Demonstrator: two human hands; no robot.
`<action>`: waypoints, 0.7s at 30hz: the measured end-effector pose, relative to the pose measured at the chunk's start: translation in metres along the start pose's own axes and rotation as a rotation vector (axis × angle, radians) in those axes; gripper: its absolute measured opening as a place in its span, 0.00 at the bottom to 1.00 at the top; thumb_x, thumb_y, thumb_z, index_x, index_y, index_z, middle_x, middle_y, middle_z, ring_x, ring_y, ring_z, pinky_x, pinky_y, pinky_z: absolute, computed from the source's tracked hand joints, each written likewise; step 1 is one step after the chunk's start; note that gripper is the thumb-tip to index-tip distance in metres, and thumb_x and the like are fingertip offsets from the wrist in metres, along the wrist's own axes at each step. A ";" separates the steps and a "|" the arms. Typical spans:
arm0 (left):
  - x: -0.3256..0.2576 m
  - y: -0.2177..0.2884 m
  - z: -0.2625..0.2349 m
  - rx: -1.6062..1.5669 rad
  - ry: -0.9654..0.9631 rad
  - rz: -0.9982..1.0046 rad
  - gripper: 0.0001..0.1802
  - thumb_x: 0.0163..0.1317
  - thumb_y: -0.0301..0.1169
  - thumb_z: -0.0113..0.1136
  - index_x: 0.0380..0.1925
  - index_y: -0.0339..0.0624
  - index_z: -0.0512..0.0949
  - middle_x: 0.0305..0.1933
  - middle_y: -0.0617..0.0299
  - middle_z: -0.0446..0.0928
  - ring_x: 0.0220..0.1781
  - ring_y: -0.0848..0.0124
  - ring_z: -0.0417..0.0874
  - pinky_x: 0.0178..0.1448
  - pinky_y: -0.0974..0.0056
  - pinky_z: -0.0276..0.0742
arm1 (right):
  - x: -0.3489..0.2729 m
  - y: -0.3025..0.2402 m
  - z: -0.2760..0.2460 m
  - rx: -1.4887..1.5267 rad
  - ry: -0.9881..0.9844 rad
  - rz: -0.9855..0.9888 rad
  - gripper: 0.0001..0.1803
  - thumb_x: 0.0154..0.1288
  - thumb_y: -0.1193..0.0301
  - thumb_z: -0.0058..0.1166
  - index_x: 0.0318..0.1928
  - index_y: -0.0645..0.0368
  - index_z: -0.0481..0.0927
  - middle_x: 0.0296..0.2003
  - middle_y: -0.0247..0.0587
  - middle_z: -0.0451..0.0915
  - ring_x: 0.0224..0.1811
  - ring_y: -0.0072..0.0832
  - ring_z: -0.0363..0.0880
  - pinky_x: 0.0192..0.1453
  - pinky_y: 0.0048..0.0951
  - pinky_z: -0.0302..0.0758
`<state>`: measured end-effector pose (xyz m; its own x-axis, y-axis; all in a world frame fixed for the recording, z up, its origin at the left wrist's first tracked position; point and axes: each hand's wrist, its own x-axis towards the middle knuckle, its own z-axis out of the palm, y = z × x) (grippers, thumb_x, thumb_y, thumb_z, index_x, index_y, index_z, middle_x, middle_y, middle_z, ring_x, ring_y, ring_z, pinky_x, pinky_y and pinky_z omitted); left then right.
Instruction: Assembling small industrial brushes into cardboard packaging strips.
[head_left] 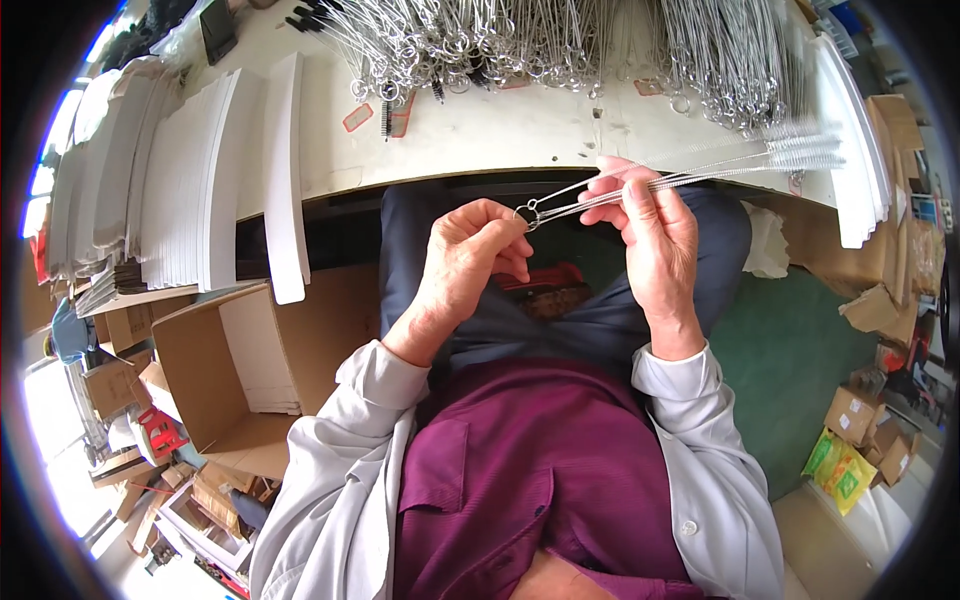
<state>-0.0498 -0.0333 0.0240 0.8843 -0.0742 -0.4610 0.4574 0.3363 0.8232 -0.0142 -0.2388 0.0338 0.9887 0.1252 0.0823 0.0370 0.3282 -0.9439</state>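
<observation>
Here, left hand [468, 255]: fingers pinching wire brushes [805, 156] by rings
Right hand [655, 235]: fingers closed around stems
Cardboard box [200, 365], eight o'clock: white panel [258, 350] inside

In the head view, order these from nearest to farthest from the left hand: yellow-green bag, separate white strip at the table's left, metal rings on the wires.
From the left hand:
1. Metal rings: at its fingertips.
2. White strip: to its left, on the table.
3. Yellow-green bag: far lower right.
</observation>
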 end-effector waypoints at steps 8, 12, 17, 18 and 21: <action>-0.003 -0.001 0.012 0.294 -0.156 0.075 0.04 0.67 0.23 0.55 0.34 0.34 0.78 0.30 0.58 0.83 0.29 0.74 0.84 0.36 0.69 0.82 | 0.016 0.002 -0.002 0.172 0.042 0.023 0.27 0.86 0.58 0.38 0.67 0.71 0.71 0.59 0.60 0.80 0.60 0.44 0.83 0.66 0.45 0.80; -0.005 0.004 0.024 0.634 -0.147 0.278 0.04 0.60 0.18 0.55 0.32 0.35 0.78 0.30 0.63 0.82 0.33 0.80 0.83 0.39 0.72 0.79 | 0.024 0.013 -0.002 0.259 0.160 0.091 0.29 0.86 0.57 0.40 0.71 0.70 0.68 0.62 0.61 0.77 0.63 0.44 0.80 0.66 0.45 0.80; -0.007 0.000 0.024 0.693 -0.139 0.360 0.04 0.59 0.18 0.56 0.32 0.34 0.79 0.29 0.62 0.82 0.35 0.78 0.84 0.40 0.70 0.80 | 0.023 0.013 0.004 0.202 0.253 0.164 0.29 0.85 0.57 0.40 0.72 0.68 0.65 0.59 0.63 0.79 0.56 0.44 0.84 0.60 0.44 0.84; -0.008 -0.001 0.024 0.697 -0.155 0.330 0.04 0.59 0.18 0.56 0.32 0.34 0.79 0.29 0.62 0.82 0.34 0.79 0.84 0.40 0.70 0.80 | 0.020 0.011 0.003 0.286 0.219 0.250 0.29 0.85 0.57 0.39 0.73 0.67 0.64 0.57 0.63 0.80 0.52 0.45 0.86 0.56 0.43 0.86; -0.011 -0.001 0.031 0.669 -0.216 0.297 0.04 0.59 0.18 0.56 0.32 0.34 0.80 0.29 0.63 0.82 0.33 0.81 0.83 0.38 0.71 0.79 | 0.021 0.008 -0.003 0.465 0.239 0.380 0.28 0.85 0.59 0.38 0.73 0.66 0.64 0.51 0.61 0.84 0.38 0.39 0.87 0.39 0.39 0.87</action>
<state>-0.0572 -0.0618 0.0383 0.9464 -0.2743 -0.1703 0.0959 -0.2648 0.9595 0.0077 -0.2363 0.0275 0.9274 0.1187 -0.3547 -0.3362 0.6803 -0.6513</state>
